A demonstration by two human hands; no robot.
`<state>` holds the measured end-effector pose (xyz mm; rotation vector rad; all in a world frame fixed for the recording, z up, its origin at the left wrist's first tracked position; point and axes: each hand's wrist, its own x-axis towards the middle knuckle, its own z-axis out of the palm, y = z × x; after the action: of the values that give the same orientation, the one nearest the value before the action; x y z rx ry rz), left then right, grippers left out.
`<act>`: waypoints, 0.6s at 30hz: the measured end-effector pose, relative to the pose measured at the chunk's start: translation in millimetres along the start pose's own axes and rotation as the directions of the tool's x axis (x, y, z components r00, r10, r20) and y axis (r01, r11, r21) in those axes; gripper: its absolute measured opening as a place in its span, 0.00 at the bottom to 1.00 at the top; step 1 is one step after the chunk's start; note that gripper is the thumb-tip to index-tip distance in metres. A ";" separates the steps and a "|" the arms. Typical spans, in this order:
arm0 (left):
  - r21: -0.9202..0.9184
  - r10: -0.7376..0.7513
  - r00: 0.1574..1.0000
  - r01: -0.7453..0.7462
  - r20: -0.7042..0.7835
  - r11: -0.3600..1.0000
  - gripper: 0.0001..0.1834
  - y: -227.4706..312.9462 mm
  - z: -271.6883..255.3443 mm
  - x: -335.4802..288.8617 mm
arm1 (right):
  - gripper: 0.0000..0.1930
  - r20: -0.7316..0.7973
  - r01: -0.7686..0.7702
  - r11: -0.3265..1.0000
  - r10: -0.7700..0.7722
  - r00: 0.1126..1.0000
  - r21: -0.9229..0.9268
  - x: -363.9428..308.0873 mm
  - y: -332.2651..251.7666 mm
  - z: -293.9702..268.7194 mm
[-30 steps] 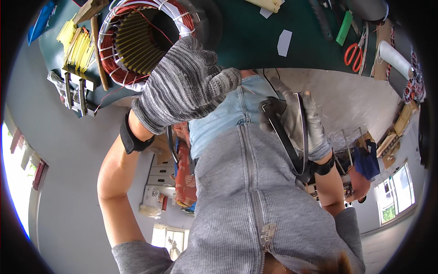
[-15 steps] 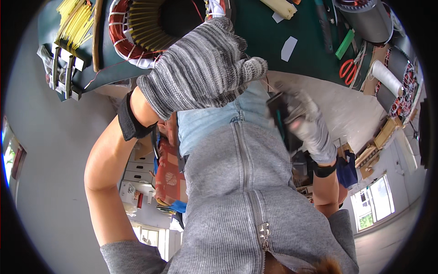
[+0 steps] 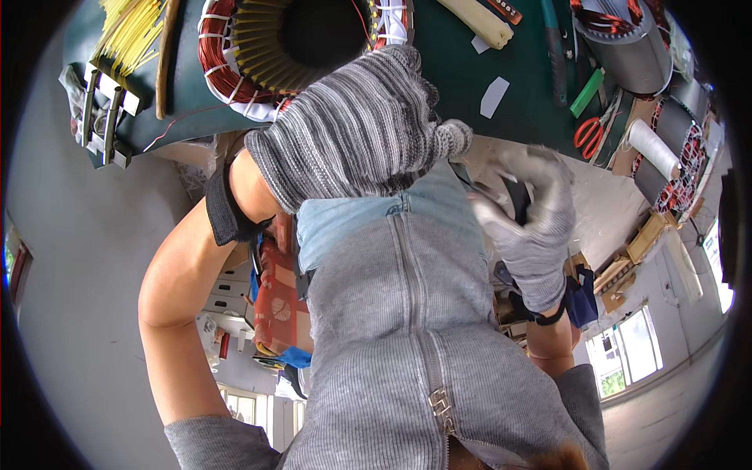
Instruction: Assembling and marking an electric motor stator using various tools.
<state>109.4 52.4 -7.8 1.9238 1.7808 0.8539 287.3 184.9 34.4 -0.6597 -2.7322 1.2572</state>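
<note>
My left hand (image 3: 352, 129), in a grey striped knit glove, is curled closed above my lap, at the near edge of the bench. Any object inside its fingers is hidden. Just beyond it lies a ring-shaped motor stator (image 3: 217, 59) with copper-red windings, white ties and yellow slot liners, partly covered by the glove. To the right, my right hand (image 3: 536, 223) wears a pale grey glove and is smeared by motion. Its fingers curve toward the thumb, around a dark thing (image 3: 517, 196) whose kind I cannot make out.
On the green bench (image 3: 521, 66) lie yellow strips (image 3: 129, 35), a wooden stick (image 3: 166, 59), a metal fixture (image 3: 113, 113), a white paper piece (image 3: 493, 96), red-handled scissors (image 3: 589, 137) and a green-handled tool (image 3: 587, 92). A white thread spool (image 3: 654, 149) and another wound stator (image 3: 623, 47) stand right.
My right hand has turned and its fingers have risen; the black thing that showed plainly at it is now mostly out of sight. My left hand stays closed, shifted slightly right in view.
</note>
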 end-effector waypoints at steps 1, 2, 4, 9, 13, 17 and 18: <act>0.001 0.086 0.996 -0.086 0.018 0.996 0.19 -5.5 8.3 3.1 | 0.20 -0.029 0.001 1.000 -0.002 1.000 -0.012 5.9 2.2 5.1; -0.013 0.129 0.991 -0.129 -0.021 0.992 0.18 -12.8 17.3 6.8 | 0.19 0.007 -0.032 0.989 0.034 0.999 -0.142 16.1 -1.5 11.6; -0.024 0.157 0.988 -0.157 -0.017 0.987 0.18 -11.4 15.7 10.0 | 0.16 0.116 -0.223 0.964 0.208 0.971 0.143 18.2 -1.2 13.0; -0.030 0.114 0.992 -0.115 -0.044 0.993 0.16 -6.4 7.2 5.0 | 0.16 0.389 -0.597 0.556 0.455 0.801 0.579 5.6 6.6 -2.2; 0.010 0.144 0.988 -0.144 -0.062 0.990 0.15 -7.7 9.6 5.9 | 0.15 0.673 -0.768 0.168 0.393 0.627 0.618 31.2 9.1 10.7; -0.096 0.076 0.996 -0.079 -0.042 0.992 0.15 -7.7 14.8 4.5 | 0.22 0.766 -0.826 0.037 0.354 0.537 0.562 3.9 25.9 -6.3; -0.117 0.046 0.997 -0.054 -0.066 0.992 0.15 -8.2 16.2 2.3 | 0.19 0.761 -0.814 0.025 0.339 0.552 0.580 2.0 27.9 -4.4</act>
<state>114.0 57.6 -24.7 1.8919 1.6830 1.0244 296.4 204.9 16.6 -1.5313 -1.0856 3.0573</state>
